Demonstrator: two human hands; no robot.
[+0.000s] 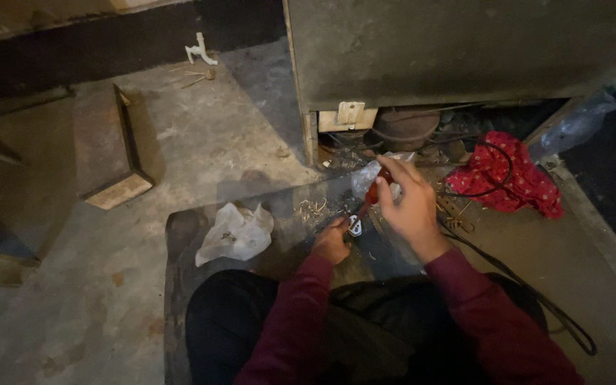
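A wooden block [112, 146] lies on the concrete floor [73, 299] at far left, with a small white plastic fitting [198, 51] farther back near the dark wall. Next comes a crumpled white plastic bag [234, 232], resting on a dark mat [176, 285] in front of the seated person's knees. The left hand [331, 242], in a maroon sleeve, is curled with its fingers pressed together around a small white plug [354, 226], held just above the mat. Directly above it, the right hand [409, 203] grips the red handle of a screwdriver [374, 192], thumb and fingers pinching it, the tool's tip pointing down at the plug. Behind the hands stands a grey-green metal cabinet [458, 50], its base open on a rusty round part. A black cable [529, 289] runs from near the right wrist across the floor, and a red patterned cloth [511, 178] lies at right.
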